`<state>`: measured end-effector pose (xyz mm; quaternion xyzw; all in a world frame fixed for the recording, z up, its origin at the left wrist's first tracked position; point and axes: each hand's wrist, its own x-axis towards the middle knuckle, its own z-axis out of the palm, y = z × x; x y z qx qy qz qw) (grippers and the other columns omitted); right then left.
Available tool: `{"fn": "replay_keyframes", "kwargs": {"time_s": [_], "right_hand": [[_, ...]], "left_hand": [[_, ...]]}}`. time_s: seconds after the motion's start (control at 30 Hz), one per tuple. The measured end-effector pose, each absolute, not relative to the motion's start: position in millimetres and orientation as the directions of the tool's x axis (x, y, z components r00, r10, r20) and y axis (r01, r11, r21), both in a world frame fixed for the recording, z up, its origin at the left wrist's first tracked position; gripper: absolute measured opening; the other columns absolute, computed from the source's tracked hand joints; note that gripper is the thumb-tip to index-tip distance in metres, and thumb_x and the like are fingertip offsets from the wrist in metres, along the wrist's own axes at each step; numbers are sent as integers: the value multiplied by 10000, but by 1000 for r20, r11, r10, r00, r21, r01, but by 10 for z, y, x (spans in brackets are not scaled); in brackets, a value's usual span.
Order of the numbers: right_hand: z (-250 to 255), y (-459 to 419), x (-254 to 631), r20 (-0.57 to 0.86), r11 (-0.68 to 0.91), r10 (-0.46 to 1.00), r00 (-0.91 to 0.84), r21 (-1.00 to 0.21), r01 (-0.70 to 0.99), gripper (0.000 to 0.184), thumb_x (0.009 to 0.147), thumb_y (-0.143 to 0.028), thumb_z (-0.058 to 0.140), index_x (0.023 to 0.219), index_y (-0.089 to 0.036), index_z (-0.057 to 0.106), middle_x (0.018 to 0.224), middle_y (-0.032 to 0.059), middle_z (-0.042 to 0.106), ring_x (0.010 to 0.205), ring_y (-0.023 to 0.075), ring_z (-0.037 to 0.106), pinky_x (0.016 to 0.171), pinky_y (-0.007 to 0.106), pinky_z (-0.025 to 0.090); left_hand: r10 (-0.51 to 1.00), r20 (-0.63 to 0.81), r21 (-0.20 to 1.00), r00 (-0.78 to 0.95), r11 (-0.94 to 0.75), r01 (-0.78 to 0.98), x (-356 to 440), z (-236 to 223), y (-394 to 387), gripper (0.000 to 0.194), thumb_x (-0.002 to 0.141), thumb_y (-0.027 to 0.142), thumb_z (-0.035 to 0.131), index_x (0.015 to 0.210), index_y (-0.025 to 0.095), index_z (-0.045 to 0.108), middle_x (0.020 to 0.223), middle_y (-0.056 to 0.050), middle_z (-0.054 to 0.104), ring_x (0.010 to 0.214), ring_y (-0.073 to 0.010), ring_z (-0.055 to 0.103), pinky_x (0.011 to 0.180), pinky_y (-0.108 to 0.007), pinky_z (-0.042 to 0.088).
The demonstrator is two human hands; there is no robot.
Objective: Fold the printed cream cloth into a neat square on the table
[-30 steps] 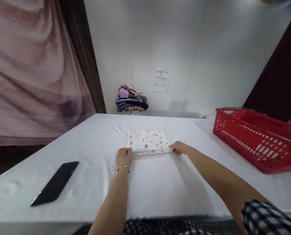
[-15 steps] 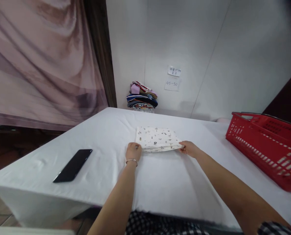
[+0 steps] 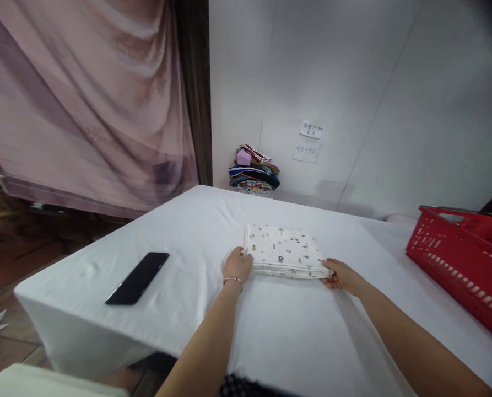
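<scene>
A folded white cloth [image 3: 285, 246] with small scattered printed figures lies flat on the white-covered table in several layers. At its near left corner, my left hand [image 3: 238, 264] is closed on the folded edge, with a bracelet at the wrist. My right hand [image 3: 340, 274] pinches the near right corner between thumb and fingers. The cloth's layered front fold shows between the two hands. Some of the fingertips are hidden by the cloth and the hands.
A black phone [image 3: 137, 278] rests on the table [image 3: 179, 237] to the left. At the right stands a red plastic basket [image 3: 456, 262]. Folded fabrics [image 3: 254, 170] are stacked beyond the far edge, against the wall with paper signs [image 3: 307, 150]. A pink curtain [image 3: 105, 99] hangs on the left.
The view has turned slightly left, so everything sits farther right in the picture. Both hands stay at the same two corners, and the cloth's top looks flatter and squarer.
</scene>
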<state>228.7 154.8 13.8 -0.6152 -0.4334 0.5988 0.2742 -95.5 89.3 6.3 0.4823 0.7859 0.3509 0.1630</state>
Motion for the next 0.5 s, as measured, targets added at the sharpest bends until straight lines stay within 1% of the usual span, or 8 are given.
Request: {"fn": "replay_keyframes", "kwargs": {"time_s": [0.07,0.17,0.27,0.33,0.43,0.5], "right_hand": [[145,1557,2274,-504,-473,858,-98,-851,228,447,730,-425,632,1073,-193,460,722,25,630,501,117,600,460,235,516],[145,1565,2253,-514,-483,855,-77,-841,244,484,713,-438,648,1085,-194,456,726,24,633,495,118,600,443,227,511],[137,1565,2235,-512,-486,857,-54,-839,245,504,712,-428,653,1106,-190,449,719,29,634,477,117,595,432,222,508],[133,1562,2225,-505,-477,862,-56,-843,250,471,722,-419,645,1087,-183,464,698,30,629,461,113,586,417,213,501],[133,1559,2214,-499,-465,863,-75,-844,267,408,732,-408,631,1037,-179,486,662,24,618,446,110,572,393,205,487],[139,1558,2211,-498,-461,864,-79,-844,273,395,731,-405,629,1022,-180,487,653,22,615,439,109,566,381,203,481]], "left_hand": [[887,44,700,-459,300,648,-936,64,883,398,793,387,435,1141,199,474,1047,-73,618,914,-201,582,748,-292,408],[895,9,678,-445,322,661,-898,74,864,415,812,420,399,1158,199,464,1048,-87,622,924,-215,583,758,-304,410],[890,20,655,-456,333,679,-853,78,868,415,817,426,389,1147,187,468,1080,-104,603,950,-218,577,779,-306,412],[884,33,625,-466,346,700,-823,81,899,419,814,411,391,1149,170,460,1107,-125,582,969,-225,571,791,-314,414],[874,-6,590,-486,396,704,-801,96,1005,424,785,390,432,1129,143,463,1152,-168,545,991,-250,566,803,-337,416],[854,-80,641,-514,439,629,-817,109,1105,428,724,366,516,1075,121,498,1123,-199,558,978,-284,574,788,-362,423]]}}
